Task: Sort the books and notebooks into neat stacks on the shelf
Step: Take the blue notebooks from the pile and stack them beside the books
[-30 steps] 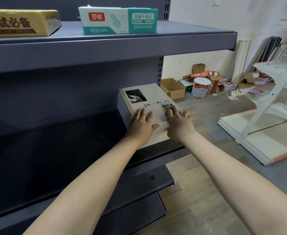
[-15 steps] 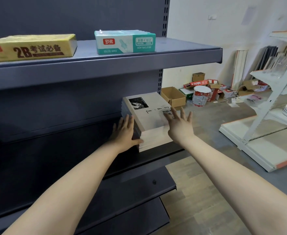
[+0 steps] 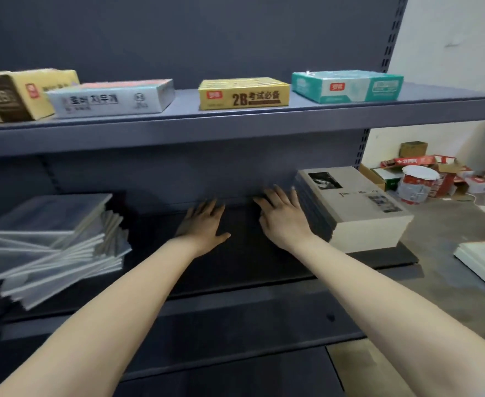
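A neat stack of grey-covered books point(image 3: 355, 207) stands at the right end of the dark middle shelf point(image 3: 244, 262). At the left end lies a messy, fanned pile of blue-grey notebooks point(image 3: 49, 242). My left hand point(image 3: 204, 224) hovers over the bare shelf between the two piles, fingers straight, holding nothing. My right hand point(image 3: 284, 216) is also flat and empty, just left of the neat stack, close to its dark spines; I cannot tell if it touches them.
The upper shelf point(image 3: 235, 124) carries several stationery boxes: a yellow 2B box point(image 3: 244, 94), a teal box point(image 3: 347, 85), a grey-blue box point(image 3: 112, 100). Cardboard boxes and a red-white bucket point(image 3: 416, 186) sit on the floor at right, beside a white shelf panel point(image 3: 484, 262).
Both hands have left the neat stack and moved left over the open middle of the shelf. My view has swung left, bringing the messy notebook pile into sight.
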Tool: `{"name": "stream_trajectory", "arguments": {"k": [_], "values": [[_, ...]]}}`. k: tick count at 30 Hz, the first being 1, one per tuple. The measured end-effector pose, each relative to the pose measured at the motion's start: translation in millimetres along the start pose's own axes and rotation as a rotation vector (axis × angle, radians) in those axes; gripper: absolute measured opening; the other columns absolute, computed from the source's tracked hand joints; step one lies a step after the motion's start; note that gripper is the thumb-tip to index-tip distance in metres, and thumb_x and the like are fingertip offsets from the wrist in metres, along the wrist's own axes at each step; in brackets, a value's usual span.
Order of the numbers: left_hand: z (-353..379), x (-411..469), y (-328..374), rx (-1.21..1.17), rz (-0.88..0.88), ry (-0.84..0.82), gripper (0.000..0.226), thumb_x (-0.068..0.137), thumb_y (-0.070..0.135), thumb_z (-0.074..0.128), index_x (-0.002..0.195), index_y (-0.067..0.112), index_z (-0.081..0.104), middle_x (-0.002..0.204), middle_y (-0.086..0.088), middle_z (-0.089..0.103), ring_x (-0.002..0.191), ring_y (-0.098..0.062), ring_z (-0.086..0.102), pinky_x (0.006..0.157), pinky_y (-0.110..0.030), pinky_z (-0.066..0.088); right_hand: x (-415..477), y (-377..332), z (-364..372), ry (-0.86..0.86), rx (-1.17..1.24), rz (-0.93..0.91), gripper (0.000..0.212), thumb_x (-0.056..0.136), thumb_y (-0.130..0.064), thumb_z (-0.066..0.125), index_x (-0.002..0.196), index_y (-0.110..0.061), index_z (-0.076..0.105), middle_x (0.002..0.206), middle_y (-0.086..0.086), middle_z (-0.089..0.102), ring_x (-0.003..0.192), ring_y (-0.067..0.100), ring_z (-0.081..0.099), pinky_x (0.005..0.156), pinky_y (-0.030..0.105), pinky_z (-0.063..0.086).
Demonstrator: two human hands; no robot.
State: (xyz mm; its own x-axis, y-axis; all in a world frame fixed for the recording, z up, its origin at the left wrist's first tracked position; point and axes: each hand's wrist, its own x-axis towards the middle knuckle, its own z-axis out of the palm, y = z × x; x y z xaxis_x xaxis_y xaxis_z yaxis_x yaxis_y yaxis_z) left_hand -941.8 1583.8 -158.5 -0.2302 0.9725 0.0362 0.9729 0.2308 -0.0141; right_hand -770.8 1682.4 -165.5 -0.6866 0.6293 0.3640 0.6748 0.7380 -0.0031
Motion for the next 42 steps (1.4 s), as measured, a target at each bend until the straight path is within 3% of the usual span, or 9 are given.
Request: {"name": "stream_trajectory", "arguments": {"k": [5,12,17,27,36,42], "values": [[-8,-49,-90,0.058,-0.144,0.049,0.07,0.097,0.047,0.037,0.151,0.016,0.004,0.159,-0.003,-0.007,0.146,-0.021,-0.006,0.118,-0.035,-0.004,27,-87,10,-0.02,0.031,-0.128,0.045,0.097,-0.027,0.036,0.143,-0.023,0.036,0.154,0.004,0.022,0.143,0.028,0.014,0.116,0.05,-0.001],[-22,-126,-201,0.095,-0.338,0.105,0.069,0.097,0.042,0.04,0.151,0.013,0.007,0.159,-0.006,0.005,0.145,-0.026,0.005,0.117,-0.036,0.005,58,-220,12,-0.032,0.108,-0.337,0.046,0.1,-0.03,0.029,0.145,-0.02,0.031,0.157,0.004,0.015,0.144,0.027,0.012,0.117,0.046,-0.004],[-15,-168,-255,0.107,-0.475,0.059,0.074,0.097,0.048,0.037,0.151,0.01,0.004,0.159,-0.009,0.001,0.146,-0.026,0.0,0.118,-0.04,0.004,72,-291,17,-0.088,0.148,-0.447,0.052,0.101,-0.031,0.025,0.149,-0.013,0.021,0.159,0.004,0.008,0.146,0.02,0.003,0.118,0.039,-0.007],[2,-207,-307,0.101,-0.493,0.12,0.076,0.094,0.05,0.041,0.15,0.008,0.01,0.157,-0.009,0.011,0.145,-0.027,0.01,0.117,-0.042,0.006,99,-368,31,-0.341,0.145,-0.34,0.061,0.101,-0.042,0.016,0.151,-0.009,0.003,0.158,0.01,-0.007,0.145,0.023,-0.011,0.116,0.036,-0.005],[13,-205,-320,0.035,-0.477,0.206,0.072,0.095,0.046,0.04,0.15,0.008,0.014,0.157,-0.01,0.014,0.145,-0.028,0.01,0.117,-0.042,0.008,103,-372,34,-0.206,0.089,-0.361,0.063,0.098,-0.046,0.033,0.147,-0.008,0.021,0.152,0.012,0.026,0.139,0.03,0.022,0.113,0.036,0.018],[10,-187,-295,-0.001,-0.421,0.248,0.07,0.096,0.046,0.04,0.15,0.009,0.014,0.158,-0.009,0.011,0.146,-0.027,0.006,0.118,-0.04,0.004,98,-372,22,-0.122,0.058,-0.376,0.044,0.095,-0.043,0.046,0.127,-0.012,0.049,0.126,0.011,0.057,0.113,0.029,0.053,0.089,0.033,0.04]]}}
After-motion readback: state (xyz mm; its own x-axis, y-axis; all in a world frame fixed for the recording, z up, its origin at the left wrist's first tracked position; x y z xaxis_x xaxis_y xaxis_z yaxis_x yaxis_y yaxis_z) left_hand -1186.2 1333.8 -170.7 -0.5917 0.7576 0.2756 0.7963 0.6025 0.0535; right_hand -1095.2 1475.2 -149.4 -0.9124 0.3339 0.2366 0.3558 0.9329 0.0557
